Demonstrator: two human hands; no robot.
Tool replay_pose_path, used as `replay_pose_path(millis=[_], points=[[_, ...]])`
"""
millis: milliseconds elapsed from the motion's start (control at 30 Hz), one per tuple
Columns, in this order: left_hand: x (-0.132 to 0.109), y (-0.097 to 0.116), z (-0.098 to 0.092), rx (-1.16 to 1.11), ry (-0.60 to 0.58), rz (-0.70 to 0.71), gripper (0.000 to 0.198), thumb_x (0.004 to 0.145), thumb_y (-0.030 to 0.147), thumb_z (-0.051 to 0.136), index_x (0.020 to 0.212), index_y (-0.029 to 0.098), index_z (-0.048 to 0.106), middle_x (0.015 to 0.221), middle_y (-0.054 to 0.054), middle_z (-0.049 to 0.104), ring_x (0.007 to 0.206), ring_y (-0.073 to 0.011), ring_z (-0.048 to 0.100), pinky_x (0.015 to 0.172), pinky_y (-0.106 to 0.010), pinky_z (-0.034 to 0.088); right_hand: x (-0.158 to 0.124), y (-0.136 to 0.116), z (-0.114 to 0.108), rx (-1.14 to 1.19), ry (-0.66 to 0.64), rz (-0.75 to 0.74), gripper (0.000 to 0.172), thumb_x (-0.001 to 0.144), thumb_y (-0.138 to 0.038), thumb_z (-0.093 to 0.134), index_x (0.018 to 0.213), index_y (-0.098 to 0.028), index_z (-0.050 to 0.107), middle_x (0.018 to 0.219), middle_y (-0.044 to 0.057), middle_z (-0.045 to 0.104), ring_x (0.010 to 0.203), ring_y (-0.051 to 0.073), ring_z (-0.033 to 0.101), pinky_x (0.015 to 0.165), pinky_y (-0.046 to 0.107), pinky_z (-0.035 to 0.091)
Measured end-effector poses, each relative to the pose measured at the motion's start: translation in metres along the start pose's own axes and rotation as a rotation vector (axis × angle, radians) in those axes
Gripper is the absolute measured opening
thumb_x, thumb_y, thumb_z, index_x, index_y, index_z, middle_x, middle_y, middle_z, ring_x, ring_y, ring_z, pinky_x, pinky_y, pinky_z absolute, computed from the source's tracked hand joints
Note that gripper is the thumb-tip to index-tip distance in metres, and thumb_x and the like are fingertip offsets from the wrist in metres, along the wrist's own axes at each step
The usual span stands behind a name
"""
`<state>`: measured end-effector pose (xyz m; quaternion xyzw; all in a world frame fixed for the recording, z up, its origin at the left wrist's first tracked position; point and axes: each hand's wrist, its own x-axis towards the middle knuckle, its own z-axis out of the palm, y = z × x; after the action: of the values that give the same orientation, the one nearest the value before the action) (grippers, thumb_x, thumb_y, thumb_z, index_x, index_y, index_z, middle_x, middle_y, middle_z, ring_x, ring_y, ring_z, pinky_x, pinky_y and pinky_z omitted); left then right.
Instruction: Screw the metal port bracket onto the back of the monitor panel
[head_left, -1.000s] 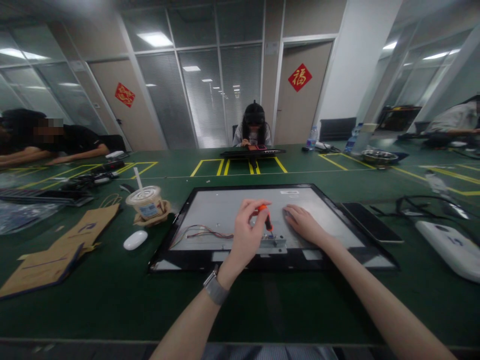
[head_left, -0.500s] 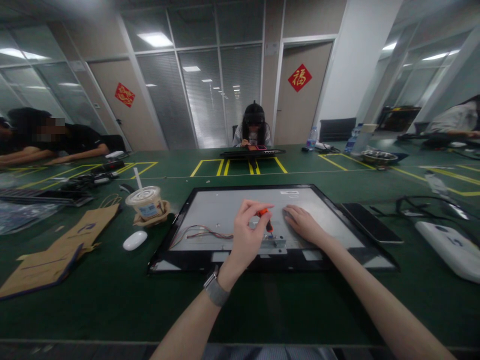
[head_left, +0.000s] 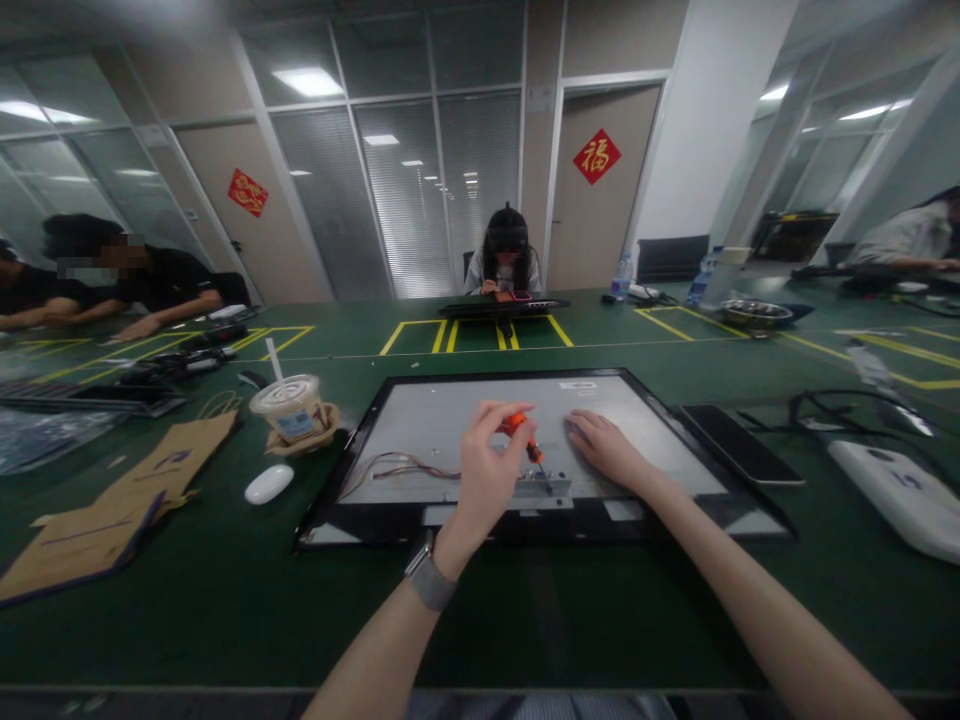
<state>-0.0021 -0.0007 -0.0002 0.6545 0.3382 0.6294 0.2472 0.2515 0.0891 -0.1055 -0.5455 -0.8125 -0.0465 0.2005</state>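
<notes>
While our right hand stays laid flat on the gray panel, fingers slightly apart and gripping nothing, our left hand holds the orange screwdriver between thumb and fingertips. Compared with half a second ago, our forefinger reaches less far past the handle, more orange shows, and the handle leans further left. Its shaft still points down at the metal bracket near the panel's close edge; we cannot tell whether the tip touches a screw. Across the table, the co-worker on the left has shifted rightward.
</notes>
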Motion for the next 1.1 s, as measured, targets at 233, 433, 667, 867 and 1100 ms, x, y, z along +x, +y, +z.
replay_pose_path(millis=[233,433,667,867,1100], points=[[0.0009,0.0016,-0.0025,-0.032,-0.059,0.002,0.029,0.102,0.025,0.048,0.121,0.020,0.069,0.116,-0.009,0.064,0.107,-0.0195,0.064,0.096,-0.034,0.051,-0.0001,-0.0019,-0.0015,0.002,-0.009,0.012,0.038,0.099,-0.028,0.044,0.131,-0.021,0.063,0.138,0.015,0.064,0.127,0.030,0.060,0.108,0.048,0.046],[0.0013,0.0012,-0.0010,0.000,-0.046,0.048,0.019,0.095,0.024,0.062,0.108,0.022,0.076,0.088,-0.002,0.060,0.082,-0.0152,0.060,0.083,-0.030,0.052,-0.0002,-0.0032,-0.0032,0.014,-0.022,0.022,0.039,0.099,-0.028,0.045,0.132,-0.020,0.063,0.140,0.016,0.063,0.129,0.030,0.058,0.109,0.047,0.046],[0.0020,-0.0015,-0.0053,0.009,-0.056,0.000,0.029,0.101,0.022,0.048,0.117,0.021,0.071,0.111,-0.007,0.059,0.101,-0.0175,0.061,0.091,-0.031,0.051,0.0005,-0.0006,0.0004,-0.004,-0.018,0.019,0.039,0.100,-0.028,0.044,0.133,-0.017,0.063,0.140,0.017,0.062,0.129,0.030,0.058,0.108,0.046,0.046],[0.0026,-0.0018,-0.0034,-0.011,-0.068,0.078,0.026,0.096,0.017,0.056,0.117,0.019,0.070,0.098,-0.005,0.063,0.090,-0.0156,0.063,0.085,-0.030,0.052,0.0004,0.0004,0.0011,-0.002,-0.012,0.003,0.039,0.100,-0.028,0.045,0.132,-0.017,0.063,0.139,0.017,0.062,0.128,0.030,0.059,0.107,0.046,0.047],[0.0000,0.0015,-0.0033,0.056,-0.045,0.121,0.017,0.092,0.021,0.064,0.105,0.021,0.075,0.096,-0.004,0.058,0.085,-0.0148,0.060,0.081,-0.029,0.052,0.0000,-0.0003,-0.0005,-0.001,-0.027,0.016,0.039,0.100,-0.028,0.045,0.133,-0.019,0.062,0.140,0.016,0.062,0.129,0.030,0.058,0.107,0.046,0.048]])
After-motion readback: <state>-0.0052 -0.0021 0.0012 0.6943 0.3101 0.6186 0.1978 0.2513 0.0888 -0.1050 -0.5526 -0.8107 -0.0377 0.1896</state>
